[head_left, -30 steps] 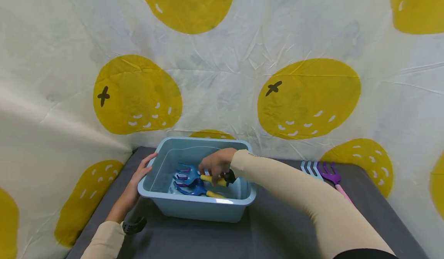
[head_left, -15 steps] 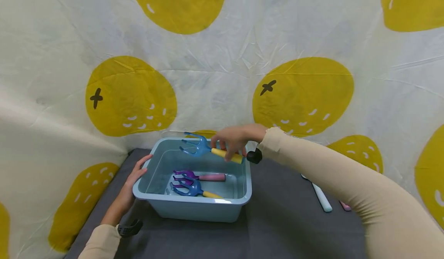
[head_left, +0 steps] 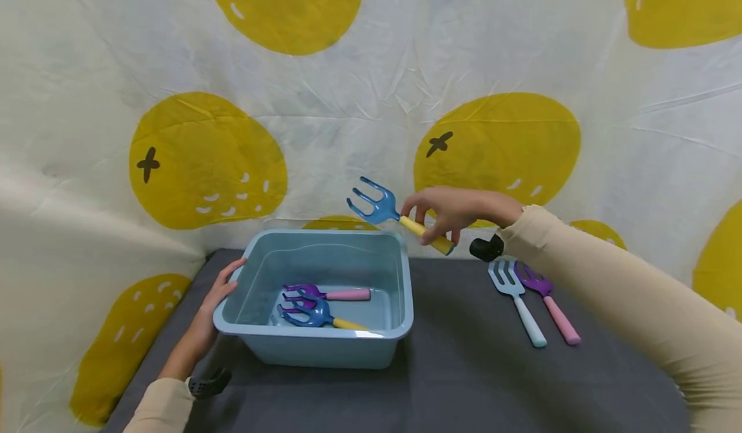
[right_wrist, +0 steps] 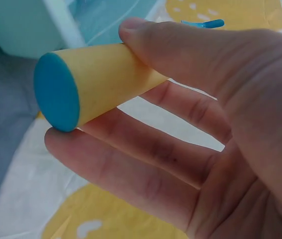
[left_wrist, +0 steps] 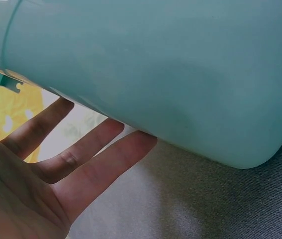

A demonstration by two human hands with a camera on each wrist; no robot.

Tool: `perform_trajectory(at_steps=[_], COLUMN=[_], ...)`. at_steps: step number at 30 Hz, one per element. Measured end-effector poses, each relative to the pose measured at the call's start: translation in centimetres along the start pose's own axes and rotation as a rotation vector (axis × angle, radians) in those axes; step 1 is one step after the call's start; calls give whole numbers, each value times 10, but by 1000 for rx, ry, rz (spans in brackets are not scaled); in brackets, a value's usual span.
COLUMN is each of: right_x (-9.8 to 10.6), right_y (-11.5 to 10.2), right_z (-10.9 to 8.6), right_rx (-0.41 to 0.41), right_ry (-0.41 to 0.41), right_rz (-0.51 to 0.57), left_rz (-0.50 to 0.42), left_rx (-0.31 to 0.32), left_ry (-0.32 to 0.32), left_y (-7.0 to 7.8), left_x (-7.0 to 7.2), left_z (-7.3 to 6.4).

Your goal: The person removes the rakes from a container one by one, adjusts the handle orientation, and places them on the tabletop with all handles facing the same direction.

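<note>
My right hand (head_left: 443, 214) pinches the yellow handle (right_wrist: 106, 79) of a hand fork with blue tines (head_left: 379, 207), raised above the table to the right of a light blue plastic basin (head_left: 313, 349). In the right wrist view the handle's blue end cap faces the camera. Straight fingers of my left hand (head_left: 211, 304) rest at the basin's left side; the left wrist view shows their fingertips (left_wrist: 143, 139) against its outer wall. Inside the basin lie a purple fork with a pink handle (head_left: 348, 295) and another blue fork with a yellow handle (head_left: 315, 316).
On the dark grey table (head_left: 464, 381), right of the basin, a light blue fork (head_left: 524, 314) and a purple fork with a pink handle (head_left: 556, 314) lie side by side. A white cloth printed with yellow fruit (head_left: 348, 130) hangs behind the table.
My right hand has lifted the blue fork with the yellow handle out of the basin and carried it up and right. My left hand stays at the basin's side.
</note>
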State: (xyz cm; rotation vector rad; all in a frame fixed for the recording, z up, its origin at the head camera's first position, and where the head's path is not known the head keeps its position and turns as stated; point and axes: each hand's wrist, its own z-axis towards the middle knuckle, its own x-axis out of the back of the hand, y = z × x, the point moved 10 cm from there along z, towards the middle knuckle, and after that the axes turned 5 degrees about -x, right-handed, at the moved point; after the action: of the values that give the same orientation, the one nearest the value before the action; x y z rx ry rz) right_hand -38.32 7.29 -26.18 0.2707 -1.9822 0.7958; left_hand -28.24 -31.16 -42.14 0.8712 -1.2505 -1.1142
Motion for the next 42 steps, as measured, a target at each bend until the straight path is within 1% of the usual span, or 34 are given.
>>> perform_trajectory(at_steps=[5,10,14,21,27,32,36,39,42], right_x=[5,1,-8,-33,-52,-74,-90,-101,-116], right_y=[32,69,99,144,171,191,200,209,219], right_z=[-17,-35,-46,-61,-70,-76,-77,-76,-75], right_rx=[-13,-56,-89,-129,-121,-134,-127,-129,-154], right_ry=[63,114,139,170,214,231,235,244,243], right_rz=[54,132,217,354,413,481,523,528,551], left_rz=[1,-6,-10,-4,-6,-8,-17,-22,-14], left_rx=[8,9,3,0,-4,-6,-3,4,12], left_ry=[0,-9,-18,-21,-24,-31,-26,-23,-24], left_y=[2,3,2,2,2,1,1,0,0], left_x=[1,1,0,-1,-2,-4,-3,-3,-3], left_z=[2,2,2,1,2,2,1,1,2])
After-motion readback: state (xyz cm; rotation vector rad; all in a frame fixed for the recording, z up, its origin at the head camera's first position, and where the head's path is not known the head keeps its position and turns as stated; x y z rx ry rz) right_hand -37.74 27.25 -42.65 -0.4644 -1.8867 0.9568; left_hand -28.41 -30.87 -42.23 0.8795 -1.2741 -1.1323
